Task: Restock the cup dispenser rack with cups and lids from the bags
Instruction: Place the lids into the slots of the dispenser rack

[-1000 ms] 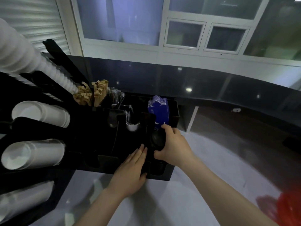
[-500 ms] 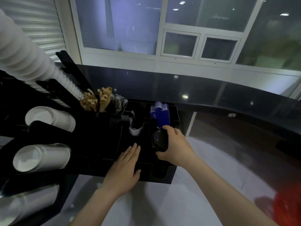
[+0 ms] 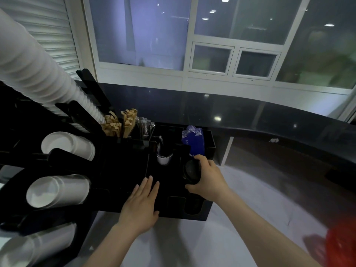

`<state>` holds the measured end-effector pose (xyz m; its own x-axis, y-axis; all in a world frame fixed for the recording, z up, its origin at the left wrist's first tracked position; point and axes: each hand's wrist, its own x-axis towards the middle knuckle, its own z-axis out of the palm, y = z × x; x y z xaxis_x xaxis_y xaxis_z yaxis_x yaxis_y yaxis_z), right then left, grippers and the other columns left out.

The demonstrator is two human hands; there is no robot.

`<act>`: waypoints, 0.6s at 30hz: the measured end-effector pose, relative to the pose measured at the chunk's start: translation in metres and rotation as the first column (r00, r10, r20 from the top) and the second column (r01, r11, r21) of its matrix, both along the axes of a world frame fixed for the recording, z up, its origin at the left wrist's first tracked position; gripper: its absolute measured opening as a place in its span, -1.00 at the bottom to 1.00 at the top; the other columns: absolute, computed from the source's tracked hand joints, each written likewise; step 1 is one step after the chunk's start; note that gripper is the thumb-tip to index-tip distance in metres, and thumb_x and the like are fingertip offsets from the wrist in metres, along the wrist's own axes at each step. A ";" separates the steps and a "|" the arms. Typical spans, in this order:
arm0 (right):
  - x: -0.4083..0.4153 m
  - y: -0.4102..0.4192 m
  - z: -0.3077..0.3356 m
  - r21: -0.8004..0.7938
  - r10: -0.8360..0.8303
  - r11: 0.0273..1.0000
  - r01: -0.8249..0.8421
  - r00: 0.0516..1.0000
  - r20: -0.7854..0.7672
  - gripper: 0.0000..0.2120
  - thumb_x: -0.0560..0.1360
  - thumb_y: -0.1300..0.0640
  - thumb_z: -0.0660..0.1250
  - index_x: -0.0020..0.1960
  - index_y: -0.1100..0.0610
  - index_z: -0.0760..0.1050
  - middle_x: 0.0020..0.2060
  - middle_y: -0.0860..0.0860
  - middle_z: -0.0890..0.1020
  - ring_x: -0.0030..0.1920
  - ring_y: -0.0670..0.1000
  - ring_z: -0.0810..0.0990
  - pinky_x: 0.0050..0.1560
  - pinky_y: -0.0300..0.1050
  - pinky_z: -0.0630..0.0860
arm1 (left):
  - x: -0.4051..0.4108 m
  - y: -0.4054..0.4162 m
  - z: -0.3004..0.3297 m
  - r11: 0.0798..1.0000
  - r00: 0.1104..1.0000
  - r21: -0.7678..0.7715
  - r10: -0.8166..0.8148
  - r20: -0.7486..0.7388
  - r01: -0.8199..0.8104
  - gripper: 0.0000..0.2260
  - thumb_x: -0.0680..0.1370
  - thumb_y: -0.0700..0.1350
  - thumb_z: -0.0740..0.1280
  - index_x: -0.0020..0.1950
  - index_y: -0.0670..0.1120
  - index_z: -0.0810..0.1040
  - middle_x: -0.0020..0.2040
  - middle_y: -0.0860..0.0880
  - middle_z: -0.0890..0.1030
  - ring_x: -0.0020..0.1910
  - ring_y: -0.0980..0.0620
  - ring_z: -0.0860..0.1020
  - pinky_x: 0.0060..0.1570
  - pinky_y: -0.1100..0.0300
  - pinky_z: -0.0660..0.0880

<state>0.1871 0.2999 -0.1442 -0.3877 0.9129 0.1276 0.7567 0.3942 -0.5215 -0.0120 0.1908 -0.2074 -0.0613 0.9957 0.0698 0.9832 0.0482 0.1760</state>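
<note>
While right hand (image 3: pixel 209 178) grips lids (image 3: pixel 190 172), no legible writing

The black plastic organiser rack (image 3: pixel 123 170) looks matt and smooth. The white stacked cups (image 3: pixel 57 191) look like smooth paper. The round black lids (image 3: pixel 190 173) shine like glossy plastic. The dark stone-like counter (image 3: pixel 250 116) is polished and reflects lights.
</note>
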 end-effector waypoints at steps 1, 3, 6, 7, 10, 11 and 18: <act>0.001 0.000 -0.001 0.014 0.004 1.000 -0.004 1.000 -0.024 -0.11 0.22 -0.06 0.55 0.40 -0.16 0.11 0.27 0.01 0.34 0.22 0.06 0.39 0.20 -0.05 0.47 | -0.001 0.001 0.000 1.000 1.000 0.003 -0.007 0.002 0.007 -0.25 0.56 0.07 0.21 0.55 0.00 -0.23 0.55 -0.06 -0.29 0.51 0.00 -0.30 0.39 0.16 -0.34; 0.003 0.001 -0.001 0.028 0.007 1.000 -0.005 0.997 -0.077 -0.12 0.22 -0.03 0.56 0.38 -0.20 0.11 0.28 -0.01 0.32 0.21 0.02 0.37 0.17 -0.13 0.44 | -0.002 0.001 -0.001 1.000 1.000 0.001 -0.018 0.001 0.018 -0.25 0.56 0.08 0.21 0.55 0.00 -0.22 0.55 -0.05 -0.29 0.51 0.01 -0.31 0.39 0.17 -0.35; 0.003 -0.001 0.001 0.059 -0.002 0.998 0.010 0.990 -0.140 -0.11 0.20 -0.02 0.56 0.36 -0.23 0.10 0.28 -0.05 0.31 0.22 -0.02 0.35 0.13 -0.19 0.37 | -0.003 -0.001 -0.002 1.000 1.000 -0.002 -0.016 -0.004 0.016 -0.25 0.56 0.08 0.21 0.56 -0.01 -0.21 0.55 -0.06 -0.30 0.51 0.00 -0.32 0.39 0.16 -0.36; 0.003 -0.002 0.003 0.076 -0.001 0.997 0.013 0.989 -0.150 -0.10 0.19 -0.02 0.56 0.36 -0.24 0.10 0.29 -0.05 0.31 0.23 -0.02 0.35 0.13 -0.19 0.36 | -0.003 -0.001 -0.003 1.000 1.000 -0.002 -0.016 -0.010 0.016 -0.26 0.55 0.08 0.21 0.56 -0.02 -0.20 0.55 -0.06 -0.30 0.51 0.00 -0.33 0.39 0.15 -0.36; 0.002 -0.006 0.011 0.146 0.016 0.989 0.009 0.986 -0.165 -0.10 0.19 -0.04 0.55 0.38 -0.20 0.12 0.31 -0.08 0.31 0.28 -0.02 0.34 0.17 -0.20 0.34 | -0.001 -0.001 -0.004 1.000 1.000 -0.007 -0.015 -0.022 0.014 -0.26 0.54 0.09 0.22 0.56 -0.03 -0.15 0.55 -0.06 -0.28 0.50 0.00 -0.33 0.39 0.15 -0.37; 0.001 -0.008 0.015 0.168 0.031 0.986 0.001 0.983 -0.183 -0.10 0.19 -0.04 0.54 0.39 -0.20 0.13 0.31 -0.09 0.31 0.29 -0.03 0.33 0.19 -0.20 0.33 | -0.001 0.000 -0.005 1.000 1.000 -0.002 -0.010 -0.017 0.010 -0.26 0.54 0.09 0.22 0.56 -0.04 -0.14 0.55 -0.06 -0.27 0.50 0.00 -0.33 0.39 0.15 -0.37; -0.019 -0.030 0.036 0.207 0.162 0.974 -0.095 0.929 -0.334 -0.14 0.20 -0.09 0.51 0.38 -0.24 0.14 0.25 -0.23 0.30 0.27 -0.16 0.31 0.18 -0.32 0.26 | -0.005 -0.001 -0.005 0.998 0.998 0.056 -0.032 0.050 0.029 -0.28 0.54 0.07 0.23 0.57 -0.08 -0.07 0.58 -0.03 -0.11 0.54 0.01 -0.18 0.40 0.19 -0.31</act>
